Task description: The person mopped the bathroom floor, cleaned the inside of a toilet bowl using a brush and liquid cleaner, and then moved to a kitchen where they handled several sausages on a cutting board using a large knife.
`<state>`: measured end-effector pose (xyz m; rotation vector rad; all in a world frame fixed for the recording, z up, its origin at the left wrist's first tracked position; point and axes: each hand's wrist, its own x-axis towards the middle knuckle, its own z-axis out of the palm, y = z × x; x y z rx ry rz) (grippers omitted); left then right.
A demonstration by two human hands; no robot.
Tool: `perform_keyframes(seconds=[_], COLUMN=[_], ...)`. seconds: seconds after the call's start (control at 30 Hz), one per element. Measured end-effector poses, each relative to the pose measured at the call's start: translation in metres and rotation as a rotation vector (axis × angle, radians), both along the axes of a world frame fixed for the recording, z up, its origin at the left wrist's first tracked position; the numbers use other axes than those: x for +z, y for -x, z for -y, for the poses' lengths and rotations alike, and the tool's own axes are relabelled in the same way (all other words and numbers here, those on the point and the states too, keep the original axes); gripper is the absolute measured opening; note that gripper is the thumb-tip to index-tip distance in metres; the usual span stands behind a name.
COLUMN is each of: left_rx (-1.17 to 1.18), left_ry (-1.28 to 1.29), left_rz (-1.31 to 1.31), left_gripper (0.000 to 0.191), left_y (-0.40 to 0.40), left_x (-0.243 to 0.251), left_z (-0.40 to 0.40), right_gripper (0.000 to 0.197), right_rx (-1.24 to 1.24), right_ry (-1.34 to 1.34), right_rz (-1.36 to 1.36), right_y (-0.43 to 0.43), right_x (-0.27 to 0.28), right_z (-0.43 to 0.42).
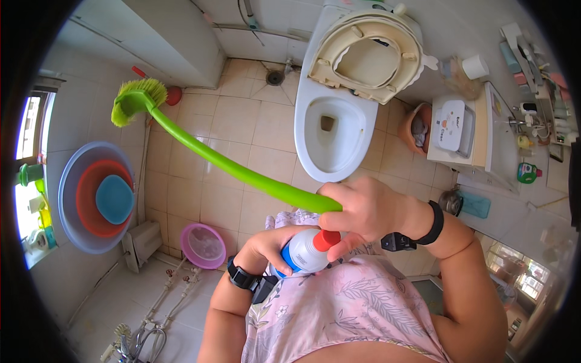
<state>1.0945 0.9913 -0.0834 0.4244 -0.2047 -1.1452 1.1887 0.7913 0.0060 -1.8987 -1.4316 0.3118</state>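
My left hand (pixel 272 252) is wrapped around a white plastic bottle (pixel 309 252) with a blue label and a red cap (pixel 327 240), held close against my body. My right hand (pixel 363 211) grips the handle end of a green toilet brush (pixel 236 170), and its lower fingers are at the red cap. Whether the cap is fastened cannot be told. The brush reaches to the upper left, its bristle head (pixel 136 100) raised above the floor. Beyond my hands stands a white toilet (pixel 313 149) with its seat (pixel 322 68) up.
Nested basins (pixel 66 195) are at the left wall, and a pink basin (pixel 184 245) is on the lower left. A floor drain (pixel 275 78) lies left of the toilet. On the right are an orange waste bin (pixel 404 131) and a washbasin cabinet (pixel 479 136).
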Motion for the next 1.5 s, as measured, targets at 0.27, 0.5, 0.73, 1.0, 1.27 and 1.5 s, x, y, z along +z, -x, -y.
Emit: perform_keyframes(seconds=[0.27,0.5,0.73,1.0,1.27,1.5], left_rx=[-0.027,-0.141,0.282,0.219,-0.117,-0.216], left_ry=[-0.084,-0.395,-0.889,-1.311,-1.532,-1.562], left_rz=[-0.185,0.653,0.968,0.87,0.615,0.527], left_gripper=[0.078,0.083,0.073,0.069,0.068,0.074], left_y=[0.007,-0.02,-0.021,-0.016,-0.047,-0.061], left_x=[0.018,0.03,0.0,-0.122,-0.235,-0.282], left_z=[0.009,0.013,0.029,0.047,0.095,0.121], right_gripper=[0.031,0.029,0.055,0.029,0.036,0.039], right_rx=[0.028,0.093,-0.425,-1.033,-1.276,-1.201], right_ry=[0.036,0.022,-0.089,0.177,0.191,0.388], right_rz=[-0.013,-0.46,-1.268,-0.664,-0.532,-0.64], right_y=[0.007,0.001,-0.015,0.027,0.029,-0.038], right_x=[-0.003,-0.006,-0.052,-0.127,-0.214,-0.296], right_z=[0.018,0.022,0.058,0.156,0.22,0.223])
